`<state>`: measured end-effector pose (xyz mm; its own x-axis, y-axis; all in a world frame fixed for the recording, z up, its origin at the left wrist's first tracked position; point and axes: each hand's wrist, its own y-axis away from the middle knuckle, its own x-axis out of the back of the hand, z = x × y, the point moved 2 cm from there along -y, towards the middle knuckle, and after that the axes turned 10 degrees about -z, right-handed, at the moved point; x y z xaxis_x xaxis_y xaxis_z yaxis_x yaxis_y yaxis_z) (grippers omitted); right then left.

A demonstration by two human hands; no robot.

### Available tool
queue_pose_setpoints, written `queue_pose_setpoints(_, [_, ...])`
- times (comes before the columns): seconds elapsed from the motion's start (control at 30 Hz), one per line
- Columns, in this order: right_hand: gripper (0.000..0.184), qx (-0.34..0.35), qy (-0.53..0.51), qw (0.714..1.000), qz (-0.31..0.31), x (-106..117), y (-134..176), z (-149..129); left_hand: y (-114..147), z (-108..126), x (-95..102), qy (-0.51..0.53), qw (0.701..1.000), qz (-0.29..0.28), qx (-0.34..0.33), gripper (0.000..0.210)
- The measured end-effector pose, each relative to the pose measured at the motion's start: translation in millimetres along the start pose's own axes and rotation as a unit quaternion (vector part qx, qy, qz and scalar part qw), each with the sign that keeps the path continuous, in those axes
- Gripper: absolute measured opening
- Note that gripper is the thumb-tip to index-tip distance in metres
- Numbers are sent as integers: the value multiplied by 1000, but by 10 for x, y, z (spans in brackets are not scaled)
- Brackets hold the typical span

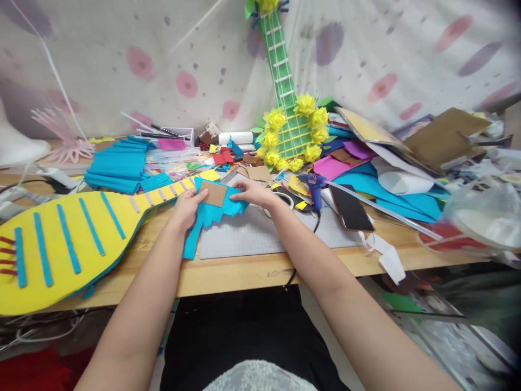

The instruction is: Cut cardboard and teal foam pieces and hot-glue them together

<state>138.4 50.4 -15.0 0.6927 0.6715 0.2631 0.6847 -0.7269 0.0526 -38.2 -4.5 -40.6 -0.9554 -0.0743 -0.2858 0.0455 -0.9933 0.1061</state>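
Observation:
A yellow paper instrument [61, 239] with blue strips lies across the left of the wooden table [244, 269]. At the end of its neck sits a blue paper piece [207, 214] with a small brown cardboard rectangle [213, 194] on top. My left hand [186, 205] grips the left edge of the blue piece and the cardboard. My right hand [254, 191] pinches the blue paper's right side. Both hands are over a grey cutting mat [252, 236].
A green paper guitar [290, 127] with yellow flowers leans on the curtain. A blue glue gun [313, 187], a black phone [352, 209], a tape roll [285, 200], stacked blue paper [118, 163] and coloured sheets [366, 179] crowd the table's back and right.

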Motion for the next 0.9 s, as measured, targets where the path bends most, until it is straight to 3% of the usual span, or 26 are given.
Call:
queue_pose_setpoints(0.1, [17,-23,-7,1000,7,31,25,49,-24,-4,32,-21,999,15,-23,36])
queue_pose_setpoints(0.23, [24,-27,43,998,35,65,54,67,-27,-33,2,-45,997,20,-58,41])
queue_pose_setpoints(0.43, [26,-7,-86,996,-32,-2,76,-27,3,-55,-74,-59,996,4,-67,43])
queue_pose_setpoints(0.53, [24,-21,-138,990,-35,-74,30,-47,-7,-87,-80,-64,995,9,-78,41])
queue_pose_setpoints(0.63, [21,-19,-148,989,-13,-145,-35,-55,-5,-115,-99,-49,995,-4,-81,41])
queue_pose_setpoints(0.73, [23,-25,-143,989,-29,-212,-84,-79,17,-127,-135,-42,997,-23,-64,41])
queue_pose_setpoints(0.9, [38,-36,-146,987,-50,-271,-100,-172,5,-134,-164,12,998,-42,-46,41])
